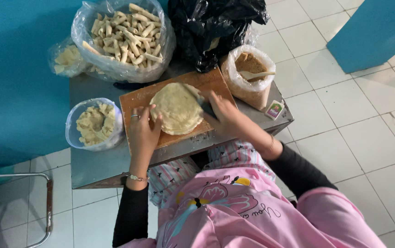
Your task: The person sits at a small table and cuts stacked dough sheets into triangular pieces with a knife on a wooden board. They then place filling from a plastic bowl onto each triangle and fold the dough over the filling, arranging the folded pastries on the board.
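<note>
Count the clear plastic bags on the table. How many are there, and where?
3: a big bag of rolled sticks at the back left, a small bag of dough bits beside it, a bag of brown crumbs at the right. More may be hidden.

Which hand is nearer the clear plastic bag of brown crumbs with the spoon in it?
Right. The right hand rests on the round flat dough's right edge, beside the clear plastic bag of brown crumbs; the left hand is at the dough's far side.
</note>
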The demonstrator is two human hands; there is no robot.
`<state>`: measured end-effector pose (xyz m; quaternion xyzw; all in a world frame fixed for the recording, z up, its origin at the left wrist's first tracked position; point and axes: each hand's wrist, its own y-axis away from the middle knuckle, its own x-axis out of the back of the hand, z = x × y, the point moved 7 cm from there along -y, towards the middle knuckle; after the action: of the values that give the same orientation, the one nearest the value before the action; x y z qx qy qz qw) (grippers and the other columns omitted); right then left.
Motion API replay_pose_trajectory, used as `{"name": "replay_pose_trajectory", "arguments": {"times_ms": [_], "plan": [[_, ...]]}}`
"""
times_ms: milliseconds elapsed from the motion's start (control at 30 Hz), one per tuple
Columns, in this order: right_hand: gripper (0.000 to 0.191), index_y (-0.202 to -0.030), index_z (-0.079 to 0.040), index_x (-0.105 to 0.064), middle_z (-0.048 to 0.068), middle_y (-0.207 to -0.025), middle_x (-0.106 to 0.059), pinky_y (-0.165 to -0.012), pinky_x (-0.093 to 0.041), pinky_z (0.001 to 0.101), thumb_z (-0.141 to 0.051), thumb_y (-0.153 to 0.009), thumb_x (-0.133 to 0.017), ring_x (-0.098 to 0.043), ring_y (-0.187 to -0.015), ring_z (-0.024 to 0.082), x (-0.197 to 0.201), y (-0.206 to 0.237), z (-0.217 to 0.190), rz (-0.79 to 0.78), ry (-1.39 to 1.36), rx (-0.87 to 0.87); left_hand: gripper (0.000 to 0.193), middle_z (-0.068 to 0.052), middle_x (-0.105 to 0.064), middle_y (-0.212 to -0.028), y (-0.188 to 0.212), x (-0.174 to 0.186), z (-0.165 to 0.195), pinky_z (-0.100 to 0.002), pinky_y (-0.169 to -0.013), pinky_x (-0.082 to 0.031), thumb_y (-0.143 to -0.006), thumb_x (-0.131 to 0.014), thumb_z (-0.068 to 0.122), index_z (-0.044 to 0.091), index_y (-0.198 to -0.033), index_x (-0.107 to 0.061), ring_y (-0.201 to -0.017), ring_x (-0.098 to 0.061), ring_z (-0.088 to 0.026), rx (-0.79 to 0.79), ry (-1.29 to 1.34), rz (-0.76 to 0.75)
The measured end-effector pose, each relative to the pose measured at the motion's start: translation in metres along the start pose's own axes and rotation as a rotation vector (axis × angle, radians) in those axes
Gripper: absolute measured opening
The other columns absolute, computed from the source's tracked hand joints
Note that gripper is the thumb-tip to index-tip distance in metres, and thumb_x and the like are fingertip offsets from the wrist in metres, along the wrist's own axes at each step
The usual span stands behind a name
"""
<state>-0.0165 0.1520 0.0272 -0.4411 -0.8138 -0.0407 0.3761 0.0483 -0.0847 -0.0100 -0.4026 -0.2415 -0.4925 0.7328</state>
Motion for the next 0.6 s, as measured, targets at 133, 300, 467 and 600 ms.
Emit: {"name": "replay_pose_trajectory", "arguments": {"times_ms": [133,300,467,600], "plan": [[0.068,-0.159,0.000,-0.034,0.033,-0.107,-0.066,-0.073,-0.053,0.0492,-0.009,-0.097,-0.059,-0.066,-0.087,0.047,0.003,0.042,-0.037,0.018,0.013,0.156,0.039,-0.016,-0.059,-0.110,-0.002,-0.004,0.006,-0.033,-0.070,-0.059,-0.091,-0.076,0.016,0.003,-0.127,-0.066,-0.091,-0.065,-0.028,-0.102,0.171,0.048],[0.071,-0.160,-0.003,-0.029,0.029,-0.080,-0.065,-0.068,-0.051,0.0521,-0.010,-0.096,-0.059,-0.065,-0.071,0.046,-0.024,0.034,-0.031,-0.071,0.109,-0.013,0.037,-0.016,-0.058,-0.111,-0.014,-0.024,-0.024,-0.034,-0.069,-0.057,-0.090,-0.077,0.014,0.001,-0.123,-0.066,-0.080,-0.068,-0.025,0.021,0.156,-0.010],[0.073,-0.160,-0.002,-0.026,0.029,-0.072,-0.064,-0.065,-0.051,0.0518,-0.010,-0.095,-0.058,-0.064,-0.065,0.046,-0.041,0.028,-0.025,-0.159,0.125,-0.109,0.037,-0.014,-0.058,-0.105,-0.019,-0.029,-0.042,-0.034,-0.071,-0.058,-0.085,-0.080,0.012,0.003,-0.119,-0.069,-0.078,-0.070,-0.023,0.035,0.185,-0.060],[0.076,-0.160,0.002,-0.024,0.028,-0.076,-0.064,-0.066,-0.052,0.0508,-0.007,-0.093,-0.059,-0.065,-0.068,0.045,-0.039,0.026,-0.031,-0.114,0.129,0.001,0.036,-0.013,-0.058,-0.103,-0.023,-0.029,-0.044,-0.033,-0.071,-0.059,-0.084,-0.082,0.011,0.002,-0.117,-0.070,-0.078,-0.070,-0.021,0.030,0.194,-0.068]]}}
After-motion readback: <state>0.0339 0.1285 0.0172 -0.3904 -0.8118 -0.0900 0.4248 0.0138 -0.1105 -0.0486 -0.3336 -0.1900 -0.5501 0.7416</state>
